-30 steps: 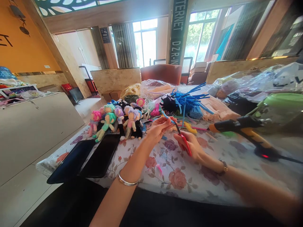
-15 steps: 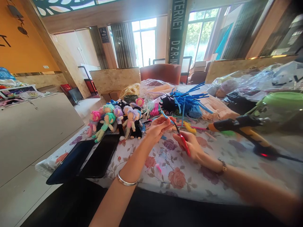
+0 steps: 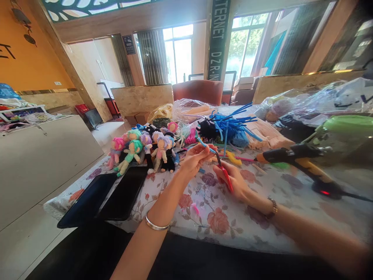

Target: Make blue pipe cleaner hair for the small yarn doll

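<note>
holding a blue pipe cleaner (image 3: 204, 144) over the flowered surface (image 3: 221, 217), my left hand (image 3: 194, 159) has its grip pinched on the strand near the middle. my right hand (image 3: 233, 179) is closed around red-handled scissors (image 3: 224, 173), whose dark blades meet the strand just beside my left fingertips. behind sit a bunch of yarn-haired dolls (image 3: 140, 149), loose blue pipe cleaners (image 3: 233, 126) and a glue gun (image 3: 300, 159). a dark vertical sign (image 3: 218, 35) reads "ternet" and "dz.r.in", cut off at both ends; letters "et" show on the orange wall (image 3: 32, 58).
</note>
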`<state>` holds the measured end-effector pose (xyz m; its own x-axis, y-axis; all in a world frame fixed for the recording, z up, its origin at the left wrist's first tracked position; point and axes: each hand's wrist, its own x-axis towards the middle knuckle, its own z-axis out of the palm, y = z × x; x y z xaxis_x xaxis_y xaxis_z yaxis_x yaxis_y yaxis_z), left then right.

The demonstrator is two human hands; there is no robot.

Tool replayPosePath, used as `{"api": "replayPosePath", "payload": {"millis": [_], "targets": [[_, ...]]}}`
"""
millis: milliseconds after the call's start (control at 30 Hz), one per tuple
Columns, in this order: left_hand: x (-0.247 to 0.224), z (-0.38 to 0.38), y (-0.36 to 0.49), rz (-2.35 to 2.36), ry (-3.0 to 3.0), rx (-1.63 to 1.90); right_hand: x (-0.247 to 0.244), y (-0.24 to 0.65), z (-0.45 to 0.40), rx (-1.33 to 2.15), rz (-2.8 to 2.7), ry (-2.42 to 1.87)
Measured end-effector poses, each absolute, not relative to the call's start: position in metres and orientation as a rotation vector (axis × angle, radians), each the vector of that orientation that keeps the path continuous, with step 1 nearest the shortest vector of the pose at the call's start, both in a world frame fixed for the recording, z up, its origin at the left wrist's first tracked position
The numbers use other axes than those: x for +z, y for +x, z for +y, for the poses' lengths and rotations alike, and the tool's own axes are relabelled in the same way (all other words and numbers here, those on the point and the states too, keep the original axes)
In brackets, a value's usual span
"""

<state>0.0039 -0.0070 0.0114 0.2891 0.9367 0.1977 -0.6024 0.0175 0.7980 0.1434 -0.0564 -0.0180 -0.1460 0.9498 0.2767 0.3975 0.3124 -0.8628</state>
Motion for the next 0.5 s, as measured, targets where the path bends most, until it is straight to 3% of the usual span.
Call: {"api": "replayPosePath", "payload": {"millis": [500], "targets": [[0.0105,-0.0051,0.0022,0.462,0.933,1.255,-0.0154,0.1458,-0.0565,0.819,-1.733,-1.229]]}}
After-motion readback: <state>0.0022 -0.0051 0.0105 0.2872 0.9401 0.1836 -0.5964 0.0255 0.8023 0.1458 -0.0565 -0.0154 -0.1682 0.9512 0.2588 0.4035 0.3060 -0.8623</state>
